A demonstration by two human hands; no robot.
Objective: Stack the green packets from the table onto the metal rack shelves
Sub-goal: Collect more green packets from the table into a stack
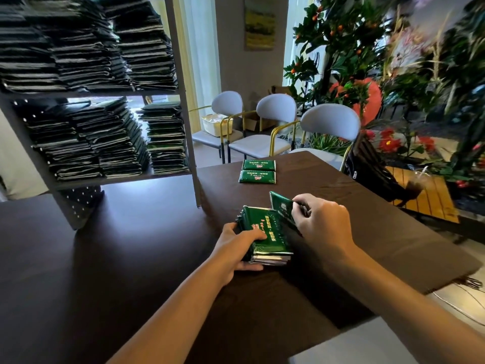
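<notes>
L hand [237, 248] grips packet stack [267, 235]; R hand [324, 222] pinches packet [282, 207].

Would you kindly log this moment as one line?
left hand: grips packet stack | right hand: pinches single packet | two packets lie farther back on table

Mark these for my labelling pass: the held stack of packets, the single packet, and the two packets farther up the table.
stack of packets [265, 232], head view, top face.
single packet [282, 208], head view, green front.
two packets [258, 173], head view, seam between them.
</notes>
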